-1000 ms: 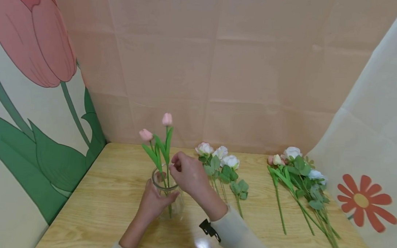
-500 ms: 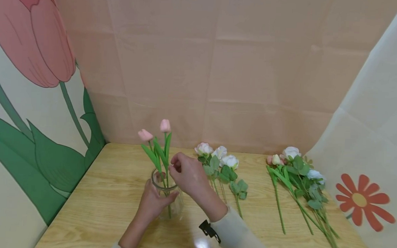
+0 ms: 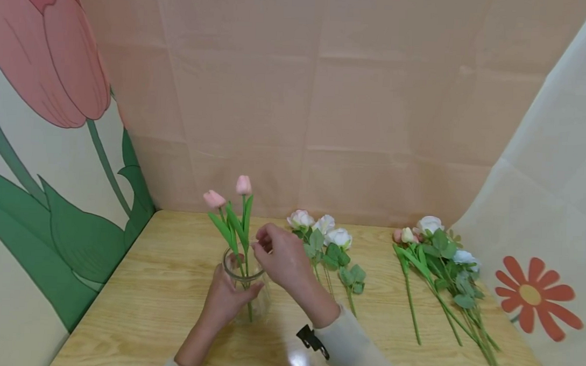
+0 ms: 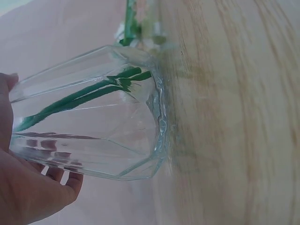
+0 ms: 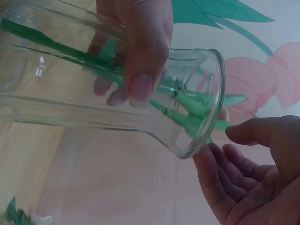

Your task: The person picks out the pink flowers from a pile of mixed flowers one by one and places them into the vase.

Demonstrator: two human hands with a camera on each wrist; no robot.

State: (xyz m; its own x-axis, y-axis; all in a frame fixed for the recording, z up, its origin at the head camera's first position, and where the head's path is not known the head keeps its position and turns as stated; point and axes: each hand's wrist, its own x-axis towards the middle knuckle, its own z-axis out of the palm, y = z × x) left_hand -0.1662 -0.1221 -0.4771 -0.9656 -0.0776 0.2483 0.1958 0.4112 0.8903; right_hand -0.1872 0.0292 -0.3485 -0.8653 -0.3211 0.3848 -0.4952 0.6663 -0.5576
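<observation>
Left hand: the left hand [image 3: 227,298] grasps the glass vase [image 4: 124,122] just below its rim, thumb on the near side, fingers wrapped round the far side and visible through the glass.
Left forearm: comes up from the lower edge of the head view, leaning rightward to the vase.
Right hand: the right hand [image 3: 284,258] is released, fingers loosely bent, thumb and forefinger apart beside the rim; in the right wrist view the thumb tip is next to a green leaf tip.
Right forearm: slants in from the lower right, the pale right sleeve [image 3: 352,346] pushed back from the wrist, a black buckle [image 3: 313,341] at the cuff.
Vase: base on the bench [image 3: 139,285], mouth up between the two hands.
Tulips: two pink tulips [image 3: 243,185] rise out of the vase, one higher than the other, stem ends near its bottom.
White roses: three white roses [image 3: 339,238] lie just beyond the right hand.
Far right: a mixed bunch [image 3: 441,242] of flowers lies well apart from the vase.
</observation>
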